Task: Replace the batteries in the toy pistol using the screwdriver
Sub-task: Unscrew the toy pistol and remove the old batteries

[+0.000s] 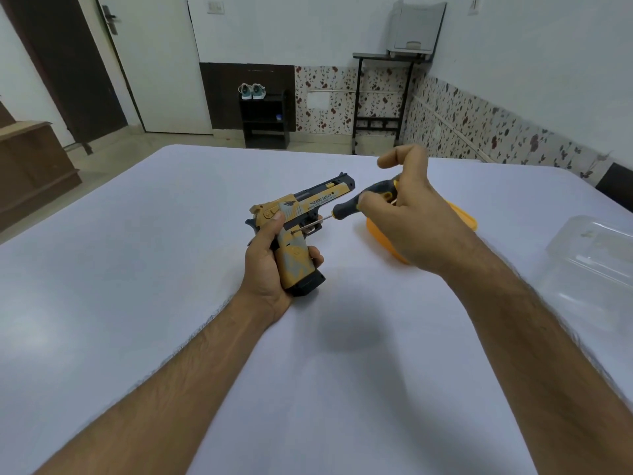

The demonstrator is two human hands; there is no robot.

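Note:
A yellow, grey and black toy pistol [301,214] is held above the white table [137,269], barrel pointing away to the right. My left hand [270,265] is wrapped around its grip, thumb on the slide. My right hand [407,214] holds a screwdriver [352,204] with a black and yellow handle. Its thin metal tip touches the pistol's side just above the grip, near the trigger. The index finger of my right hand sticks up, free of the handle.
An orange container [462,217] lies on the table behind my right hand, partly hidden. A clear plastic box [592,255] sits at the right edge. Beyond the table are a black shoe rack, a door and a stand with a printer.

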